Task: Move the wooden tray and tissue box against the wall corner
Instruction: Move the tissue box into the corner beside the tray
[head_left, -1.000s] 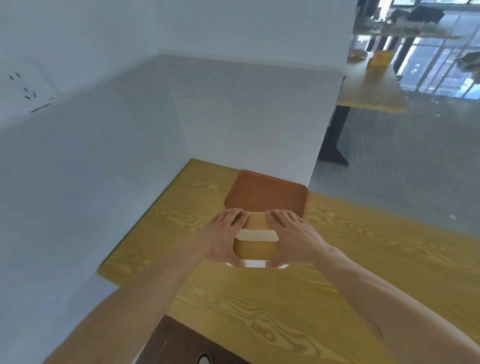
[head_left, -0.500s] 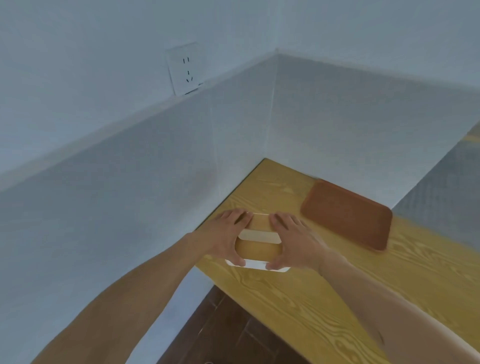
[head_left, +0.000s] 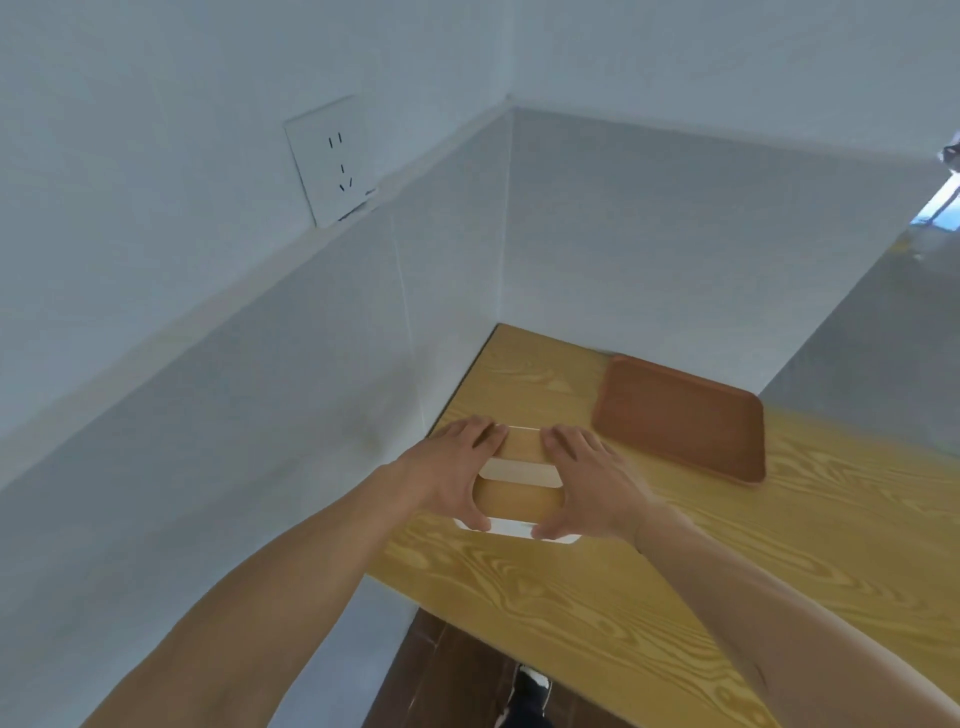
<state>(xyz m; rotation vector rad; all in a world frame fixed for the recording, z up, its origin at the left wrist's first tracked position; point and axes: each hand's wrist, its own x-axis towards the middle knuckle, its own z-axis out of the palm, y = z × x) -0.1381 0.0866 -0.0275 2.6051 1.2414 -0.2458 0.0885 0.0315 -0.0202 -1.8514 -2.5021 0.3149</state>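
Note:
The tissue box (head_left: 517, 496), white with a light wooden lid, sits on the wooden table near its left edge, close to the left wall. My left hand (head_left: 451, 475) grips its left side and my right hand (head_left: 584, 486) grips its right side, fingers over the top. The wooden tray (head_left: 680, 418), reddish brown and flat, lies empty to the right and behind the box, its far edge close to the back wall. The wall corner (head_left: 501, 317) meets the table's far left end.
The yellow grained table (head_left: 597, 597) ends at a front edge with dark floor (head_left: 457, 670) and a shoe below. A white wall socket (head_left: 332, 161) sits on the left wall. Beyond the tray the partition ends at grey floor (head_left: 857, 364).
The view has swung left toward the corner. Both hands have carried the tissue box from in front of the tray to the table's left edge beside the wall; the tray stays put.

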